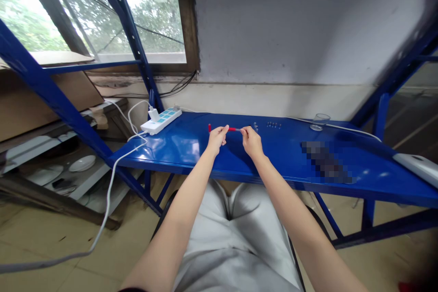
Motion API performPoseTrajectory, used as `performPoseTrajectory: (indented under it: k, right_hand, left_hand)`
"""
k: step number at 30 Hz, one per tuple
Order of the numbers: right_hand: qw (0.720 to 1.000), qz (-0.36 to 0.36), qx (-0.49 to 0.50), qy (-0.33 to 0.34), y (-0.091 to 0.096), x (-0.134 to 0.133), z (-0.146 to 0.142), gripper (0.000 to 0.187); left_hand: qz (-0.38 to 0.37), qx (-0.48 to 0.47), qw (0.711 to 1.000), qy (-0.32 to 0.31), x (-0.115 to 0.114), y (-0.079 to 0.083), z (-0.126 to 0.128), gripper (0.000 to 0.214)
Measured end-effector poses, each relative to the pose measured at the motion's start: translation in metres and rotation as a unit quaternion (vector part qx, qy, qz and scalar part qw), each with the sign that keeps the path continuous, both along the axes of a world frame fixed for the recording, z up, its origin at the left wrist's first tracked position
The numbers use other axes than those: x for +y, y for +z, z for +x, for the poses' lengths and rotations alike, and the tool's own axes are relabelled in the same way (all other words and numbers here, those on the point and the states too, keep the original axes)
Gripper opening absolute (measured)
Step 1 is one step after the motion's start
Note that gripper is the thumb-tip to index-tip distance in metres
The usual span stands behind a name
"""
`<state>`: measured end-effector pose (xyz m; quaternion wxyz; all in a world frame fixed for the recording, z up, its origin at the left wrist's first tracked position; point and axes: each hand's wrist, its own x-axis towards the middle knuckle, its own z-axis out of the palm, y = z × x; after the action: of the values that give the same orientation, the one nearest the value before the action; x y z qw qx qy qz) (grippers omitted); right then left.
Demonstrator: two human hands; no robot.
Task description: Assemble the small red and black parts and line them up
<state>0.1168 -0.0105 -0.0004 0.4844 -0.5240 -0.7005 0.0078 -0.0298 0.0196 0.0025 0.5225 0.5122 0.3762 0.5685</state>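
Above one blue shelf [280,155], left hand [216,140], right hand [252,142] on one red tube [232,129]

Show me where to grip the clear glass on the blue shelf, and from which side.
Grip the clear glass around its upright wall, near the rim, coming down from above: it is round and upright, and the white cable runs close along its base, so a low grip from the front could snag it.
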Motion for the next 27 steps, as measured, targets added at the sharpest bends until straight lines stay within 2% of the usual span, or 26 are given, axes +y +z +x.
performPoseTrajectory:
  k: [7, 17, 23, 27]
  right_hand:
    - [0.996, -0.022, 0.019, 0.082, -0.008, 0.01, 0.002, 0.023]
    - [0.993, -0.057, -0.039, 0.091, -0.01, 0.008, 0.001, 0.02]
    - [0.994, -0.066, -0.049, 0.076, -0.01, 0.008, 0.002, 0.019]
    - [0.996, -0.052, -0.06, 0.047, -0.01, 0.008, 0.002, 0.016]
  left_hand:
    - [0.002, -0.003, 0.998, 0.055, -0.001, 0.001, 0.001, 0.034]
    - [0.014, 0.022, 0.998, 0.065, -0.004, 0.004, 0.002, 0.031]
    - [0.039, 0.089, 0.995, 0.02, -0.004, -0.001, 0.002, 0.037]
    - [0.056, 0.066, 0.992, 0.087, -0.001, -0.002, -0.001, 0.035]
